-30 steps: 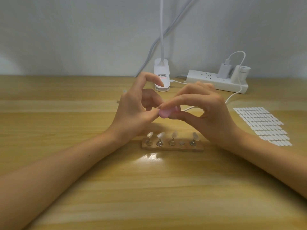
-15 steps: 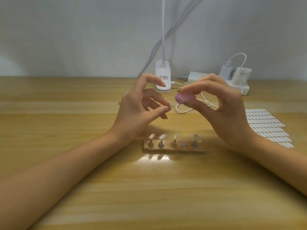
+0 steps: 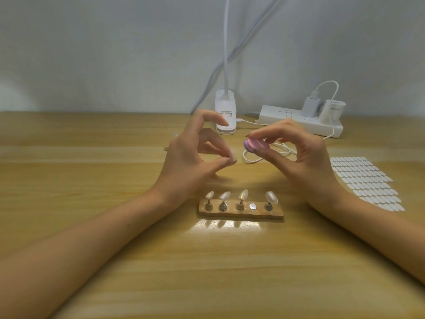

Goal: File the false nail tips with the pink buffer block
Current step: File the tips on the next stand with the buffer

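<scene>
The left hand [image 3: 195, 157] is pinching a small, pale false nail tip [image 3: 232, 157] between the thumb and a bent finger. Its index finger is arching high above the pinch and touching nothing. The right hand [image 3: 299, 157] is gripping the pink buffer block [image 3: 256, 145], thumb underneath and index finger on top, with the other fingers curling loosely behind. The block is hanging just to the right of the left hand's pinch and slightly higher, with a clear gap between the two. Both hands are hovering above the table [image 3: 92, 180].

Below them, between the two wrists, a wooden holder [image 3: 241, 212] is lying flat. It is carrying four mounted nail tips [image 3: 243, 194] on small metal stands, with one bare round spot between the third and fourth. A sheet of white oval tabs [image 3: 365, 180] is lying just outside the right wrist. Beyond the fingertips a white cable [image 3: 264, 155] is looping, and farther back a lamp base [image 3: 225, 113] and a power strip [image 3: 299, 122] are sitting.
</scene>
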`<state>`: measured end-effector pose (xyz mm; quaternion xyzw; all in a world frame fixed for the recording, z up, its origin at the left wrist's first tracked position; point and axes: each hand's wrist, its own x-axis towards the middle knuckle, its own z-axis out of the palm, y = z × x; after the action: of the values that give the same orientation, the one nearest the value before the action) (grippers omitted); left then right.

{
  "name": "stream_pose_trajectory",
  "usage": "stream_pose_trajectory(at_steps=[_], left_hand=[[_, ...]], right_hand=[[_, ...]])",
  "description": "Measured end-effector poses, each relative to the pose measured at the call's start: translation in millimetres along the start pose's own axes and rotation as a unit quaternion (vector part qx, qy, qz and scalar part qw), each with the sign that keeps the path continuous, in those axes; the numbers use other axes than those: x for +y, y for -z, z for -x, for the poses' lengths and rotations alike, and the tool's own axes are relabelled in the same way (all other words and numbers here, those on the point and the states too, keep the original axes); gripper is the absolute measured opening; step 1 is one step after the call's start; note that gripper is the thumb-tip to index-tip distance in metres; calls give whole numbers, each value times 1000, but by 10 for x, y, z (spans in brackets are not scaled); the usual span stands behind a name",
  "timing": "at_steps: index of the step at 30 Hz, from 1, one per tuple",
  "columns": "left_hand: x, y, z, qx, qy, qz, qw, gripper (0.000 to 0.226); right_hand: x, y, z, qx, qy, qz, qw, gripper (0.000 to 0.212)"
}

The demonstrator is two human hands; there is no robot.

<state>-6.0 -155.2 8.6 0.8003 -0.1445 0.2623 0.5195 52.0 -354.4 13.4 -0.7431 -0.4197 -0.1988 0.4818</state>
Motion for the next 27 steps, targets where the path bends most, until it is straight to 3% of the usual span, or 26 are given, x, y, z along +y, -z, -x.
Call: stream_pose_trajectory(at_steps=[9,14,18,21,23,27], left_hand=[[23,-4,3,2,-13,3,1000,49],[3,-12,-8,8,-1,-14,1000,48],[8,-15,0,0,-26,-29,999,46],[4,-8,-6,6,-21,-32,999,47],[5,-15,-6,4,-23,-35,999,48],[6,-13,-6,2,-44,-38,998,45]], right_hand=[[-14,-56,-19,-39,124,98,987,19],[-17,25,-66,1,80,77,994,15],[-58,-100,-22,-64,128,90,986,19],[-11,9,-98,-24,66,91,993,17],[-21,48,-88,-9,70,77,995,15],[-51,-77,-20,-75,99,64,990,18]])
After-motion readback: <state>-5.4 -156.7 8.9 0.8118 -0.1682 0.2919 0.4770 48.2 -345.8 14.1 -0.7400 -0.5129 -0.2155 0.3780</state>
